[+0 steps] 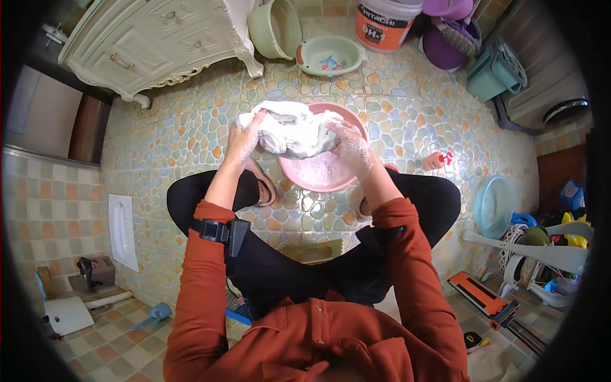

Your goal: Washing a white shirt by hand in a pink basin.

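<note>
Bunched between both hands is a wet white cloth (298,130), lifted over a pink basin (326,185). Its exact kind of garment cannot be made out. My left hand (247,138) grips the cloth's left end, thumb on top, a little outside the basin's left rim. At the right end my right hand (348,148), covered in suds, has its fingers curled onto the fabric. Foamy water (316,170) shows in the near part of the basin; the cloth hides much of the rest.
A red-capped pink bottle (435,160) stands right of the basin. Farther right is a light-blue basin (493,207). A green basin (331,71), a white bucket (389,25) and a cream cabinet (159,44) line the far side. A squat toilet (122,232) lies left.
</note>
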`<state>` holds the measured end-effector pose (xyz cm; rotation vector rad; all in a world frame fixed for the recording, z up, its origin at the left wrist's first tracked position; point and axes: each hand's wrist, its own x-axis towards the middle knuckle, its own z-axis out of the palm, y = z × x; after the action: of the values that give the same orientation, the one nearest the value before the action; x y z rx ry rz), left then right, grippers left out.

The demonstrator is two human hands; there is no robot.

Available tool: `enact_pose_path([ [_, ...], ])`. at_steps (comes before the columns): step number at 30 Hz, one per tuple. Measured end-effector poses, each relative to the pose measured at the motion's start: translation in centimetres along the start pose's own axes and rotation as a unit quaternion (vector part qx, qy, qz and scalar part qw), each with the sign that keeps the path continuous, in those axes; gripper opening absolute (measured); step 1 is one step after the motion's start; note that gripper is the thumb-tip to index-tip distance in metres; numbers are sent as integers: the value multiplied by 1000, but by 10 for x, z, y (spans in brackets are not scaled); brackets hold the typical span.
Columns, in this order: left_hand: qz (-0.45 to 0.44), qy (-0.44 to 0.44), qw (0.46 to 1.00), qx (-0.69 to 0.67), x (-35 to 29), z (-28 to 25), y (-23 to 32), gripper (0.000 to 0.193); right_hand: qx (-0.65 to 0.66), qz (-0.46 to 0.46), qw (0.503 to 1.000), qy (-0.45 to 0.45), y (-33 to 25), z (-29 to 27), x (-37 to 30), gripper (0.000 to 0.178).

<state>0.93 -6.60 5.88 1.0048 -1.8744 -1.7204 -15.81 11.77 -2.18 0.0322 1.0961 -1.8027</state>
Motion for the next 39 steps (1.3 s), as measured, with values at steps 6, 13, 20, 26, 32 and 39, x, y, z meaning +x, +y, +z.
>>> enact_pose_path([
  [6, 28, 21, 994, -106, -6, -1, 45, 42, -12, -5, 996, -93, -23, -28, 15, 33],
  [13, -23, -69, 945, -318, -21, -6, 72, 57, -472, -21, 880, 53, -72, 11, 5, 44],
  [20, -21, -185, 907, -378, -21, -4, 84, 49, -350, -93, 918, -164, -96, 69, -25, 85],
  [26, -57, -270, 928, -249, -20, -10, 95, 34, -368, -171, 835, -372, -123, 105, -28, 106],
  [32, 12, -297, 951, -84, -27, -15, 119, 24, -499, -166, 777, -346, -153, 148, -65, 88],
  [39, 122, -134, 983, 12, -15, -40, 120, 34, -566, -216, 780, -156, -195, 140, -80, 53],
])
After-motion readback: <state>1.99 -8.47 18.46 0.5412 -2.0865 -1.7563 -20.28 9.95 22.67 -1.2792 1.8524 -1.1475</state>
